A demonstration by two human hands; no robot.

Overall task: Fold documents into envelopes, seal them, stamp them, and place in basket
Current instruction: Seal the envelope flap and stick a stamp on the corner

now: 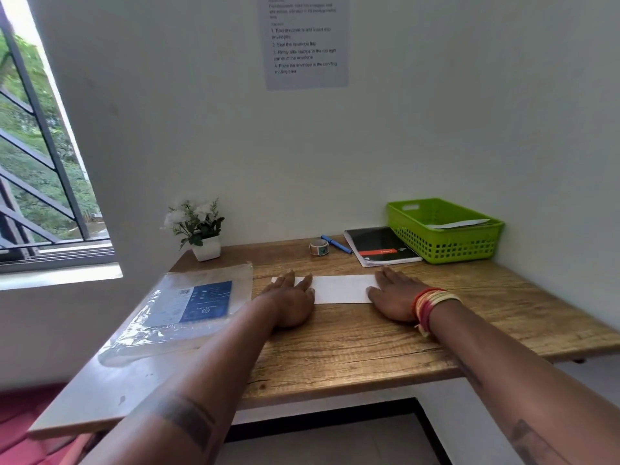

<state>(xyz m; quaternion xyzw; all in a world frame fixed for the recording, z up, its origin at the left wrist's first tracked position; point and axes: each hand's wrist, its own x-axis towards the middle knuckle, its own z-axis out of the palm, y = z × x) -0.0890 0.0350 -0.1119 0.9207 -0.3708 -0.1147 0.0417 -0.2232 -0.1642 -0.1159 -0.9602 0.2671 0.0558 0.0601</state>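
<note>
A white folded paper or envelope (340,288) lies flat in the middle of the wooden desk (369,344). My left hand (291,301) presses flat on its left end with straight fingers. My right hand (394,298) presses flat on its right end the same way. A green plastic basket (444,229) stands at the back right with white paper inside it. A small roll of stamps or stickers (318,247) sits at the back centre.
A clear plastic pack with a blue label (188,310) lies at the left of the desk. A blue pen (336,244) and a black notebook (380,246) lie near the basket. A white potted plant (200,229) stands back left. A printed instruction sheet (305,41) hangs on the wall.
</note>
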